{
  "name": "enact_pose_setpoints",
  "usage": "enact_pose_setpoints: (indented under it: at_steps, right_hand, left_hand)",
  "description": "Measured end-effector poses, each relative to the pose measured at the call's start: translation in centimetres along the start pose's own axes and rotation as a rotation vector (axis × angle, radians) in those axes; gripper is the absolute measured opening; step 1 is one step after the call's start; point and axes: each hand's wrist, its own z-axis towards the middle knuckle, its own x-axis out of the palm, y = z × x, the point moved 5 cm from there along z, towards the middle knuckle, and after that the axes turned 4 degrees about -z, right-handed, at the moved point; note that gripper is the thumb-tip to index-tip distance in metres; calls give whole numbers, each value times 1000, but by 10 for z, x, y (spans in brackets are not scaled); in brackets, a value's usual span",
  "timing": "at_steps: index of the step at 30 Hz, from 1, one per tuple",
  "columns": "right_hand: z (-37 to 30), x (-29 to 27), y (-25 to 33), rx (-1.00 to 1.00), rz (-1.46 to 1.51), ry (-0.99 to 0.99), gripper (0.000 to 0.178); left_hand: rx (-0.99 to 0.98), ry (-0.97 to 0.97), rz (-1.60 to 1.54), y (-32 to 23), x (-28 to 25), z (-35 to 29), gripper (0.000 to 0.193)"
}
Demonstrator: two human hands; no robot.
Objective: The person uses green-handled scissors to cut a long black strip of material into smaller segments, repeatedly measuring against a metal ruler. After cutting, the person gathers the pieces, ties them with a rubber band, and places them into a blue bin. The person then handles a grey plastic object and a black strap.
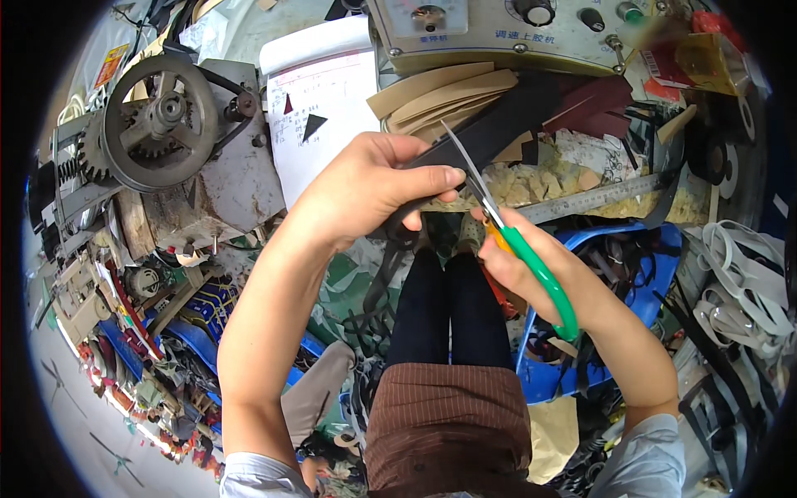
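Note:
My left hand point(357, 191) pinches a long black strip point(510, 112) between thumb and fingers, close to its near end. The strip slants away to the upper right across the bench. In my right hand point(540, 261) is a pair of scissors point(550, 286) with green handle loops and a bit of orange near the pivot. Its steel blades lie at the strip beside my left thumb, the tip pointing up and left. Whether the lower blade is under the strip I cannot tell. A dark strip hangs below my left hand.
A machine with a metal flywheel point(162, 124) stands left, beside a written paper pad point(320, 108). Behind are a control box point(490, 37), tan strips point(452, 95) and dark red pieces point(594, 108). A steel ruler point(594, 197) lies along the bench edge, above a blue basket point(540, 378).

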Motion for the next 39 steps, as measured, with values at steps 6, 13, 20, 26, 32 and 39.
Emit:
enact_pose_setpoints:
  at_steps: [6,13,20,26,32,39]
  right_hand:
    - [22,-1,5,44,-153,-51,42]
    - [27,-2,-21,156,-193,-155,21]
    - [-9,-35,51,-33,127,-244,48]
    - [-46,-64,102,-118,4,-351,54]
    - [-75,-143,79,-91,-221,-263,61]
    - [-5,-138,-19,-122,-635,-195,39]
  left_hand:
    - [-17,20,-14,8,-4,9,19]
    - [-48,63,-45,18,-13,22,18]
    - [355,39,238,-2,46,-41,98]
    - [492,419,192,-4,79,-32,92]
    - [-63,869,-37,6,72,-54,53]
    - [-34,267,488,48,47,11,15]
